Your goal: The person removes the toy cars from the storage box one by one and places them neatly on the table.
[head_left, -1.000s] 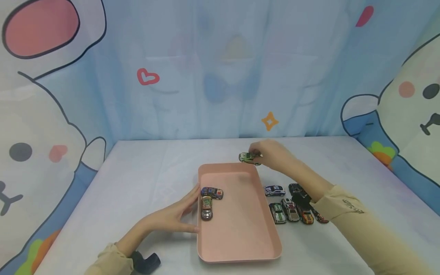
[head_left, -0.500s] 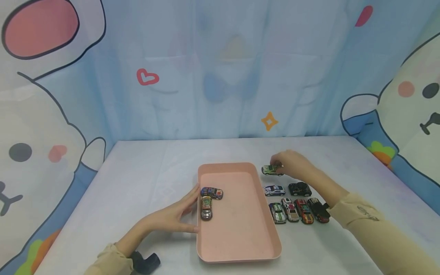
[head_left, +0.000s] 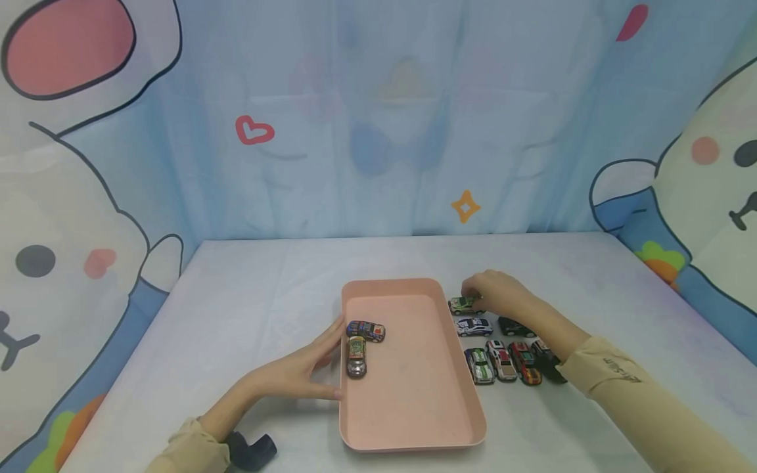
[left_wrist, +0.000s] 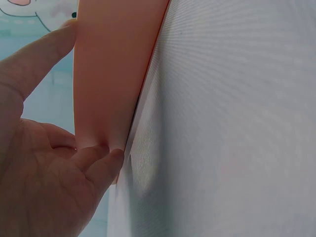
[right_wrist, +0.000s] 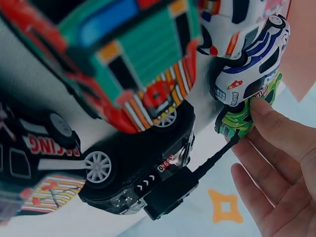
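My right hand pinches a green toy car between thumb and fingers, beside the far right side of the pink tray. In the right wrist view the green car lies right by a white-and-blue toy car. My left hand, thumb and fingers spread, touches the tray's left side; the left wrist view has its fingertips against the outer wall. Inside the tray, along that side, are a dark blue toy car and a brown-and-silver one.
Right of the tray stand a black car and a front row: a white-and-green car, a white-and-red car, an orange-red car and a dark one partly behind the right wrist. A patterned blue curtain hangs behind the white table.
From over the tray's far right corner, my right hand has brought the green car right and nearer, to beside the white-and-blue car. My left hand has stayed at the tray.
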Available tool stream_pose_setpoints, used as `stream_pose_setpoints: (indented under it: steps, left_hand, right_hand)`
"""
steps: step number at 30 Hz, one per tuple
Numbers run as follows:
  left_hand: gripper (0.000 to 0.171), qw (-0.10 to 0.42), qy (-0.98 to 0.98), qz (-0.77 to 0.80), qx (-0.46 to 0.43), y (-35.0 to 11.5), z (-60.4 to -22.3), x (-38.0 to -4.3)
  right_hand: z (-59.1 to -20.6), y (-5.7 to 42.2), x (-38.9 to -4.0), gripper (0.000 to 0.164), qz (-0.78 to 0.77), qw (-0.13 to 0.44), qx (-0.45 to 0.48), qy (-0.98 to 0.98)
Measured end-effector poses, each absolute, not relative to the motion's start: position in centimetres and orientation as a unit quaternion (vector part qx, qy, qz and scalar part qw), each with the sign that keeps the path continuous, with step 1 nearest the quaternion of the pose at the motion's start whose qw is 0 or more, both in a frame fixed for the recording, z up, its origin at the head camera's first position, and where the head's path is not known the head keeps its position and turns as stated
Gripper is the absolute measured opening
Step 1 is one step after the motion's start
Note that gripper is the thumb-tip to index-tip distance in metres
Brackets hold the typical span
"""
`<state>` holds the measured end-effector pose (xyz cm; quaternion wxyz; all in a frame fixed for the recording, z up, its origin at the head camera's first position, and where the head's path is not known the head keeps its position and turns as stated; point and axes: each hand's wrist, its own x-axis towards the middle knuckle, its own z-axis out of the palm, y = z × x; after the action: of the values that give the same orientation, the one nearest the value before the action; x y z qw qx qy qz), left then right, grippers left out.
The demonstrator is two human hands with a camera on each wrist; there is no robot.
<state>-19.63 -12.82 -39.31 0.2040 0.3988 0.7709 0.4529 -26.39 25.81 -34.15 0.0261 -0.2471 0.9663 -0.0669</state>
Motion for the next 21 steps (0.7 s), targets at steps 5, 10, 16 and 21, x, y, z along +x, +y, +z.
stream_pose_setpoints:
  steps: [5, 10, 16, 21]
  left_hand:
    - [0.108, 0.203, 0.77, 0.453, 0.402, -12.84, -39.3, -19.65]
    - [0.107, 0.201, 0.77, 0.451, 0.405, -12.87, -39.37, -19.66]
    - [0.108, 0.203, 0.769, 0.452, 0.404, -12.92, -39.31, -19.63]
    - [0.107, 0.203, 0.77, 0.453, 0.402, -12.92, -39.31, -19.6]
  right_hand:
    - [-34.32, 25.57, -26.48, 0.015, -0.059, 0.032, -0.24, 0.968]
    - [-34.5, 25.42, -26.5, 0.014, -0.049, 0.031, -0.247, 0.967]
    - [-34.49, 25.29, -26.45, 0.013, -0.043, 0.036, -0.255, 0.965]
    - [-33.91, 25.15, -26.33, 0.019, -0.04, 0.039, -0.249, 0.967]
